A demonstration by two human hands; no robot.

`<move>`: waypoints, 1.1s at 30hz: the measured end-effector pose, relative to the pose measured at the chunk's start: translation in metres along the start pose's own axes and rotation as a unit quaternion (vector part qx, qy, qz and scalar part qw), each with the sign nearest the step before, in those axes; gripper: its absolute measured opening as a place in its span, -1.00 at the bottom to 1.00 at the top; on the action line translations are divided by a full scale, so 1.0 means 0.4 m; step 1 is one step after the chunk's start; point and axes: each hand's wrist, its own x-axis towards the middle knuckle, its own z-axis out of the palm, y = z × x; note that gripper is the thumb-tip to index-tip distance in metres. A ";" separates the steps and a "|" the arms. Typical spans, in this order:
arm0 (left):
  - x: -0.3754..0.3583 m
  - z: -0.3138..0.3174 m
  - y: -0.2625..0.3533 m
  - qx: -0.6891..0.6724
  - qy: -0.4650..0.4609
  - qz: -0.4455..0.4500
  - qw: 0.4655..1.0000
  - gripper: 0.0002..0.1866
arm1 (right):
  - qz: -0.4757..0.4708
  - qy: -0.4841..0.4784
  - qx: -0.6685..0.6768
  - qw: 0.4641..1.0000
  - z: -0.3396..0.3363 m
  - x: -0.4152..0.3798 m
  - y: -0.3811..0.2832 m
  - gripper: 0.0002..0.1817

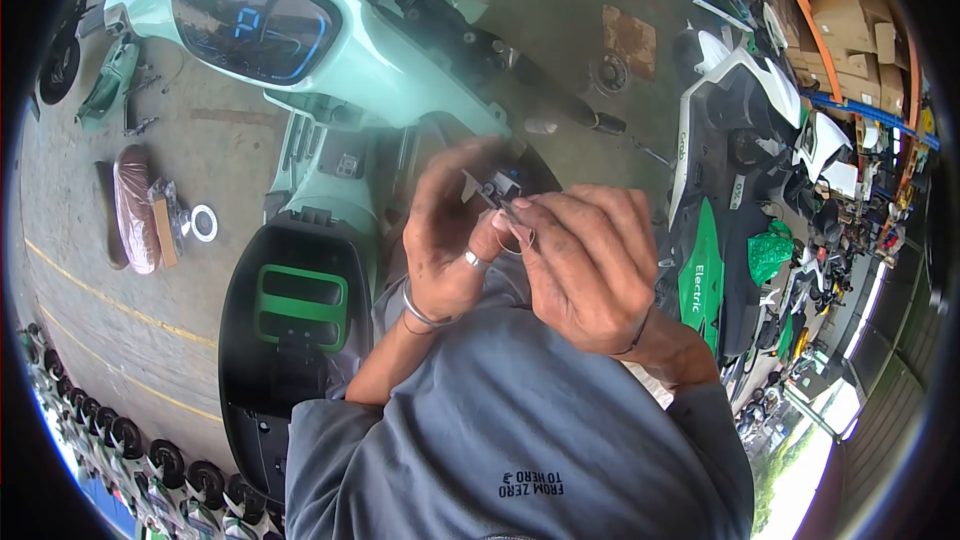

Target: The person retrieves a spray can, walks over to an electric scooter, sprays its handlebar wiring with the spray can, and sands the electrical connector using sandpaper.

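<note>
Close in front of my chest, both hands meet on a small dark part [505, 183] that has a grey block, a bit of blue and a thin wire loop at its lower end. My left hand [445, 230], with a ring and a metal bangle, pinches it from the left. From the other side, the fingertips of my right hand [592, 265] press on its lower end. Fingers hide much of the part, and its exact kind cannot be made out. Just beyond my hands is a mint-green scooter handlebar cover [385, 70] with a lit display [258, 22].
Left of me is the scooter's black seat bucket [290, 390] with a green frame. A wrapped brown seat [137, 210] and a white ring [204, 223] lie on the floor. At right stands a green-and-white scooter [707, 270]. Shelves hold cardboard boxes [850, 45].
</note>
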 end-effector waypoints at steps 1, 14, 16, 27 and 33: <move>0.002 -0.001 0.000 -0.009 -0.014 0.002 1.000 -0.18 | -0.003 0.007 -0.011 1.000 0.002 0.001 -0.002 -0.70; 0.014 -0.023 0.004 0.009 -0.068 0.033 0.997 -0.44 | -0.030 0.004 -0.040 0.999 0.009 -0.002 -0.001 -0.71; 0.014 -0.018 0.000 0.019 -0.066 0.054 0.996 -0.45 | -0.024 0.017 -0.049 0.998 0.015 -0.012 0.003 -0.72; 0.009 -0.013 0.001 -0.001 -0.051 0.027 0.998 -0.46 | -0.012 0.017 -0.022 1.000 0.014 -0.011 0.003 -0.67; 0.011 -0.013 0.007 0.016 -0.055 0.031 0.998 -0.47 | 0.004 0.017 -0.025 1.000 0.010 -0.009 0.011 -0.68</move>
